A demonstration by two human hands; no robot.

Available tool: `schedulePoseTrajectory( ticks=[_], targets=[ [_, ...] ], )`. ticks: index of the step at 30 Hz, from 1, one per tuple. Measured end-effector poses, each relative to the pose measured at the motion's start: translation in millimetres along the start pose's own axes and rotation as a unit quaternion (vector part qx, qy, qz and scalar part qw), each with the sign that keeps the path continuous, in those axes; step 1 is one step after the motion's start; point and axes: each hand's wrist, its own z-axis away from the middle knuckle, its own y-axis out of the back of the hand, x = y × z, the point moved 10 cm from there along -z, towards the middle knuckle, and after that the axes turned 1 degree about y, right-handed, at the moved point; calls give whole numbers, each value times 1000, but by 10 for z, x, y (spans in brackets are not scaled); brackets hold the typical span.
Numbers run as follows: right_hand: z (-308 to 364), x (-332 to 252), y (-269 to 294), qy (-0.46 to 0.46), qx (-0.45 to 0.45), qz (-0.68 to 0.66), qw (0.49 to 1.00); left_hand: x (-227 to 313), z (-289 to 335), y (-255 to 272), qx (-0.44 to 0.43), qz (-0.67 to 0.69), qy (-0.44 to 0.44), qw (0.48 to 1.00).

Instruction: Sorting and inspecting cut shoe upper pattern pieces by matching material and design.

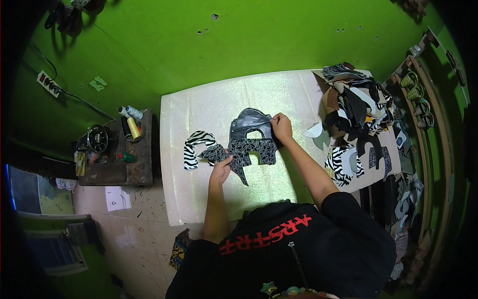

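Note:
Over the middle of the pale, shiny table cover, my left hand [221, 170] pinches the left side of a black-and-grey cut piece [261, 148] with a web-like line pattern. Its lower left end runs down to a point. Above it, meeting its top edge, is a plain black leather-like cut piece [250, 122] with a rounded top. My right hand [282, 128] is closed on the right edge of that black piece, fingertips partly hidden. I cannot tell whether the two pieces are joined. Just left of them lies a curved zebra-striped piece [191, 149].
A box heaped with material scraps [356, 102] stands at the table's right. Near it lie a white half-round piece [313, 130] and more zebra-striped cutouts [338, 164]. Left of the table, a dark worktable [119, 172] carries thread cones [133, 128] and a black handwheel [98, 138].

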Motion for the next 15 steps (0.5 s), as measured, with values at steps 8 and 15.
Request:
schedulePoseTrajectory(
  ticks=[8,15],
  targets=[
    [200,-937,19,229,-22,113,967,0,28,38,-3,11,-6,1000],
    [232,-1417,-600,399,-157,331,841,-50,-12,146,-14,27,-15,999]
  ],
)
